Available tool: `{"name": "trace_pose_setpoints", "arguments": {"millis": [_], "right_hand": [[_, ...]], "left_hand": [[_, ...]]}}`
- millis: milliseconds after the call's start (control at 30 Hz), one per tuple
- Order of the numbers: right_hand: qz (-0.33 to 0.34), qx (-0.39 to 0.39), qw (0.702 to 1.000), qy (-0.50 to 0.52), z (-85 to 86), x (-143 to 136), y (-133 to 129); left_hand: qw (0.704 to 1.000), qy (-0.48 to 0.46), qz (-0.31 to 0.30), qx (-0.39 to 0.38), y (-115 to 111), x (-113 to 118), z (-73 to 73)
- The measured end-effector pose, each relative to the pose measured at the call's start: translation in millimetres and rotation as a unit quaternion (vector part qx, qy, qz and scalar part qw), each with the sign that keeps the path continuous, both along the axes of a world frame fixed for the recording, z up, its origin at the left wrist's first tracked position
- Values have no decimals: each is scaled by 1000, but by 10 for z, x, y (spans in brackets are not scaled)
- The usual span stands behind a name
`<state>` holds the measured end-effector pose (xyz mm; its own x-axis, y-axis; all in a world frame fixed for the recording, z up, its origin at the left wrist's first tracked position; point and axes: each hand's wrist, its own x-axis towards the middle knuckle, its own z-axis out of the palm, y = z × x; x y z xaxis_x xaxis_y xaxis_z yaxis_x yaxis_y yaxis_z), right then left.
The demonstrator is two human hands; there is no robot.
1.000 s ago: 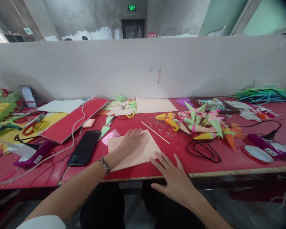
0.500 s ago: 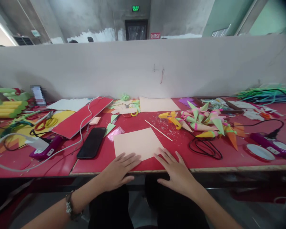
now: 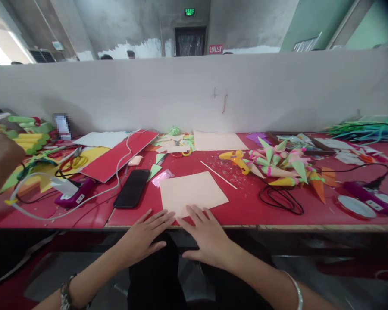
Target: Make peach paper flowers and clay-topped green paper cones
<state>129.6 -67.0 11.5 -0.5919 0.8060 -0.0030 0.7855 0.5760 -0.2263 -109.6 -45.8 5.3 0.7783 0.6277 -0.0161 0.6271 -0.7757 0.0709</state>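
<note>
"Peach paper sheet (image 3: 194, 189): where is it in your head view?"
"Flat on the red counter (image 3: 245, 215) before me."
"Holding anything?"
"Nothing; my left fingers (image 3: 162, 220) and right fingers (image 3: 199, 214) lie widely spread at its near edge."
"How far along?"
"Cones (image 3: 277, 173) lie shaped to my right; I judge this sheet unworked, everything on it left."

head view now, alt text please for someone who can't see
A person's left hand and right hand, both open, at the near edge of a peach sheet on a cluttered red table; a black phone lies left, a yellow glue gun right.
</note>
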Motion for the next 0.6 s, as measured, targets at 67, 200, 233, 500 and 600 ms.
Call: {"name": "trace_pose_setpoints", "arguments": {"millis": [67, 200, 233, 500, 600], "right_hand": [[-4, 0, 1000, 12, -29, -72, -9], [-27, -2, 1000, 8, 37, 113, -7], [-40, -1, 999, 2, 63, 201, -7], [-168, 40, 984, -47, 92, 805, -19], [-183, 57, 980, -44, 133, 865, 29]], "left_hand": [[1000, 2, -3, 2, 2, -8, -5], [1000, 11, -5, 3, 13, -65, 17], [1000, 12, -10, 2, 18, -83, 27], [999, -12, -30, -3, 95, -185, 41], [999, -42, -18, 5, 112, -183, 2]]}}
